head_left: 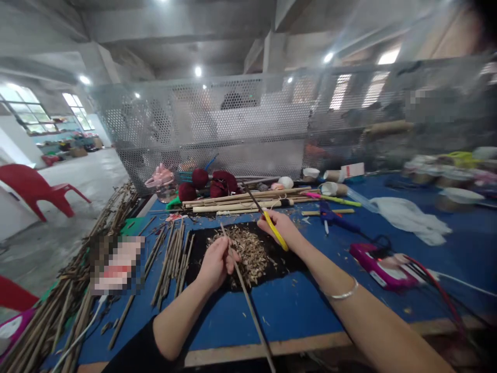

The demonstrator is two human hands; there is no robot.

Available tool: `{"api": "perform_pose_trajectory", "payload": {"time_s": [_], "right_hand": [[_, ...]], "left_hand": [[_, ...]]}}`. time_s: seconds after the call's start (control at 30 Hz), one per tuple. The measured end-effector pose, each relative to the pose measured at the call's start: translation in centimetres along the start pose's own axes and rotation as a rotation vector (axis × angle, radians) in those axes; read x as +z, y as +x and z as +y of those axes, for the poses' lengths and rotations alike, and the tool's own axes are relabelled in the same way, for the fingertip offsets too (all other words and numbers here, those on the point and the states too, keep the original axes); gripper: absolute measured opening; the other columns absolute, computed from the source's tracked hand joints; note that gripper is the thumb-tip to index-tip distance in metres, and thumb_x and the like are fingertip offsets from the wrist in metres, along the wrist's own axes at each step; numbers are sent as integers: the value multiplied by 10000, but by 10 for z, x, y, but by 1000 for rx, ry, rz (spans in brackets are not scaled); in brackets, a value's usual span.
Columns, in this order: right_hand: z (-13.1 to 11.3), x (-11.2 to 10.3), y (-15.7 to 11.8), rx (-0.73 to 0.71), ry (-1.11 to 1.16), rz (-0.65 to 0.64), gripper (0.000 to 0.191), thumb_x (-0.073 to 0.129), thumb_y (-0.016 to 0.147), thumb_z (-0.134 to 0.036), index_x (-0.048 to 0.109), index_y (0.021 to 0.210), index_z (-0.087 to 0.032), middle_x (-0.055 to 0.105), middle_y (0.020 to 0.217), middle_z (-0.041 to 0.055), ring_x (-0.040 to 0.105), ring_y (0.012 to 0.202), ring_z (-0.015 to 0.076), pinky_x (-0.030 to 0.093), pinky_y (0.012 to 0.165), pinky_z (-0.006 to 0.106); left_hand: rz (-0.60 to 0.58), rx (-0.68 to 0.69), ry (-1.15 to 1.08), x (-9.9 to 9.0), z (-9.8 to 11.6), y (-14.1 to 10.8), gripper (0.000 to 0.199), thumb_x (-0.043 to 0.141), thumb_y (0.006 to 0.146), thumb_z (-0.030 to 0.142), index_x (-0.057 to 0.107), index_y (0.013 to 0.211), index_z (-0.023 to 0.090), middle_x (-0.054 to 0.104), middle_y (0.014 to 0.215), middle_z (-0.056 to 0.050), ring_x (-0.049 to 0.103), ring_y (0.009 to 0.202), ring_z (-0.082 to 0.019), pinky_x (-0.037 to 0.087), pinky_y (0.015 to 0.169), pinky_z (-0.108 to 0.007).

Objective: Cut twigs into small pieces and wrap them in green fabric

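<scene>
Pinched in the fingers of my left hand [217, 261] is a thin stick [250, 305], its top end above the hand and its lower end running down past the table's front edge. My right hand [281, 230] is closed on yellow-handled scissors [276, 231], whose dark blades point up and away to the left, apart from the stick. Beneath and between both hands, a heap of light-brown shavings [248, 254] lies on a black cloth [198, 248]. Left of the cloth, several cut sticks [171, 259] lie side by side.
Long sticks [62, 305] are piled at the left, beside a phone [118, 264] on a cable. Bamboo rods [240, 199] and dark red yarn balls [200, 177] line the back. Right lie a blue glue gun [337, 220], a magenta box with wires [382, 267] and a white plastic bag [411, 217].
</scene>
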State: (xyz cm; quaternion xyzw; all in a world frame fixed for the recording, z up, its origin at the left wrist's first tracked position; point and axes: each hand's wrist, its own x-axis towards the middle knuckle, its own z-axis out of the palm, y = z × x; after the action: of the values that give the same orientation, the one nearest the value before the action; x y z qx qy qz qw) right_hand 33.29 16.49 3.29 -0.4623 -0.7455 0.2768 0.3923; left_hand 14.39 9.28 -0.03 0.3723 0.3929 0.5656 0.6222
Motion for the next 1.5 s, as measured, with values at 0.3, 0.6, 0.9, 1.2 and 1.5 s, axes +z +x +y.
{"api": "perform_pose_trajectory", "payload": {"time_s": [0.3, 0.6, 0.9, 1.2, 1.5], "right_hand": [[25, 17, -22, 84, 77, -74, 299, 571, 708, -474, 506, 694, -182, 482, 609, -14, 401, 539, 111, 344, 496, 225], [3, 17, -26, 49, -154, -299, 322, 653, 664, -384, 559, 913, -203, 569, 813, 23, 490, 691, 157, 405, 629, 261], [-13, 25, -34, -59, -239, -340, 451, 670, 650, -482, 570, 963, -173, 574, 945, 88, 524, 860, 222, 423, 772, 334], [5, 38, -26, -108, -108, -177, 450, 592, 663, -545, 524, 942, -199, 596, 909, 90, 563, 829, 241, 455, 745, 332], [20, 39, -23, -121, -160, 28, 507, 588, 636, -586, 515, 951, -195, 618, 931, 111, 599, 844, 262, 478, 745, 338]], "left_hand": [[17, 4, -24, -14, 15, 9, 317, 512, 780, 474, 416, 737, 174, 601, 501, 16, 381, 239, -37, 212, 271, -134], [-47, -22, 92, -4, 4, 0, 376, 544, 752, 531, 452, 802, 170, 642, 622, -16, 542, 386, -84, 316, 311, -139], [-162, -64, 271, 2, -3, -10, 401, 541, 742, 551, 466, 697, 159, 579, 487, 13, 409, 318, -36, 309, 332, -143], [-150, -48, 238, 0, -2, -5, 456, 530, 685, 614, 460, 675, 164, 571, 559, 7, 466, 371, -47, 342, 340, -147], [-78, -8, 176, -2, -2, 1, 471, 556, 656, 620, 435, 688, 166, 558, 510, 22, 452, 341, -46, 325, 326, -147]]}}
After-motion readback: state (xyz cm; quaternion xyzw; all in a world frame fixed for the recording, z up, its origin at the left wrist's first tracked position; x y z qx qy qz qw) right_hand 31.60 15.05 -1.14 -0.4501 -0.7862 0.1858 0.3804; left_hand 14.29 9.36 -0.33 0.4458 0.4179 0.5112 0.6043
